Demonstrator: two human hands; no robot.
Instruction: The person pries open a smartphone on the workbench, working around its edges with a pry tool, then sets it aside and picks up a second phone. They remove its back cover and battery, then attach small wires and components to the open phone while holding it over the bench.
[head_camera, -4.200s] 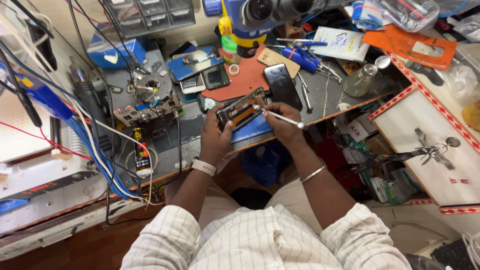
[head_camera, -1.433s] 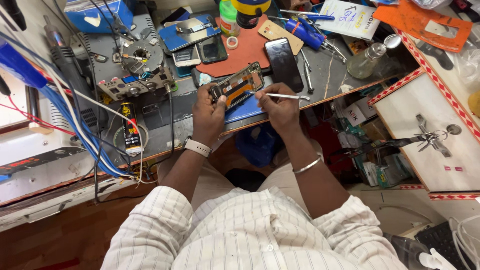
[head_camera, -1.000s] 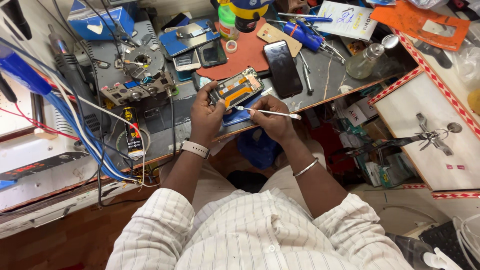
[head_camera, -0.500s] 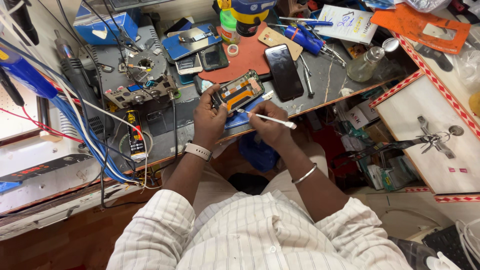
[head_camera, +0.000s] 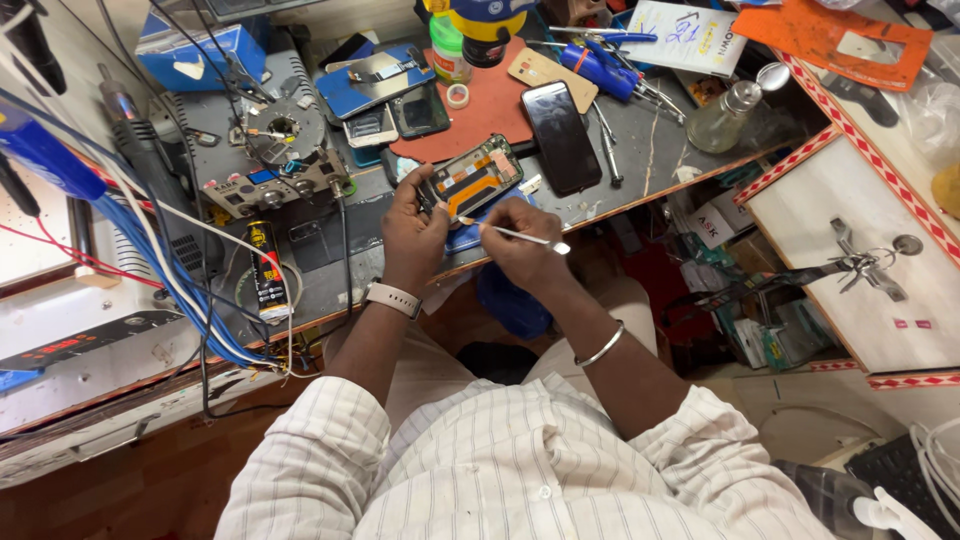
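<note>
The left hand (head_camera: 415, 225) grips an opened phone (head_camera: 472, 180) by its lower left corner, fingers curled shut around the frame; the phone lies tilted at the near edge of the table (head_camera: 660, 150), its exposed inside showing orange and pale flat parts in a dark rectangular rim. The right hand (head_camera: 520, 235) pinches a thin white stick-like tool (head_camera: 515, 234), fingers closed tight on its middle, the tip touching the phone's near edge and the other end pointing right, past the table edge. A pale watch band wraps the left wrist, a smooth metal bangle the right. Just beyond the open phone lies a glossy black smartphone (head_camera: 560, 135), face up on a rust-red mat (head_camera: 480, 115) with rounded corners. A clear glass bottle (head_camera: 728, 112) with a metal cap stands toward the right edge. At the left sits a grey metal device (head_camera: 275, 165) with knobs; blue and white cables (head_camera: 165, 275) trail over the left edge. What the tool's tip touches is too small to tell, and the blue pad under the phone is mostly hidden by the hands
</note>
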